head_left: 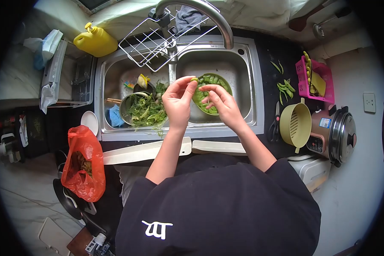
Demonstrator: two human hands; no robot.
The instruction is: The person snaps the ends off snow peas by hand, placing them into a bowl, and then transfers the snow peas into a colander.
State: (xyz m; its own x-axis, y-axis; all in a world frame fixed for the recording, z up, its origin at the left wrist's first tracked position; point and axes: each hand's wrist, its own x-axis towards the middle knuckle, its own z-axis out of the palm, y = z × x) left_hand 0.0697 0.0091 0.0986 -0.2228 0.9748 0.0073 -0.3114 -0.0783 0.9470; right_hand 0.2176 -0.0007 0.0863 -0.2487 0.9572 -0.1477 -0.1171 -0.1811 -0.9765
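My left hand (178,100) is raised over the sink's divider, thumb and forefinger pinched on a small green bean piece (194,80). Just to its right, my right hand (221,104) hovers with bent fingers apart; I see nothing held in it. Below both hands, a round green bowl (229,85) in the right basin holds many cut green bean pieces (211,80). My hands partly hide the bowl. In the left basin, a metal pot (124,112) is heaped with leafy green scraps (147,112), some spilling over its side.
A faucet (226,32) arches over the sink beside a wire rack (147,47). Right of the sink are loose green pods (286,88), scissors (275,123), a yellow-green strainer (295,123), a pink basket (303,83) and a cooker (328,132). A red bag (85,179) sits left.
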